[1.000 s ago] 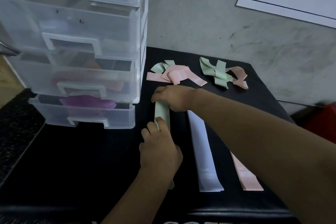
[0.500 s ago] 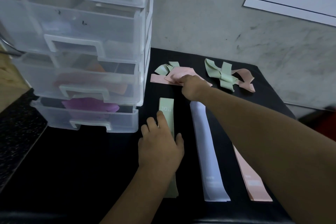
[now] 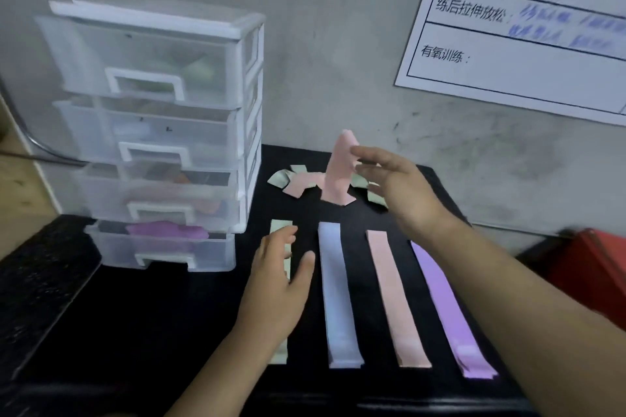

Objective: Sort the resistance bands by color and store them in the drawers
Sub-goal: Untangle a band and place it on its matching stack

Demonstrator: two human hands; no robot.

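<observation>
Since 0.5 s back: right grip has lifted off the pile, pinching loose pink band at frame centre | left grip released, palm flat on green band, lower centre | next, I'd draw it clear slowly, untwist, lay it onto flat pink band on bench.

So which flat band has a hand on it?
The green band, leftmost of the four flat strips; the left hand rests on it. The others lie untouched.

Left hand, right hand, 2 forearms: seemingly bare throughout blurred view.
</observation>
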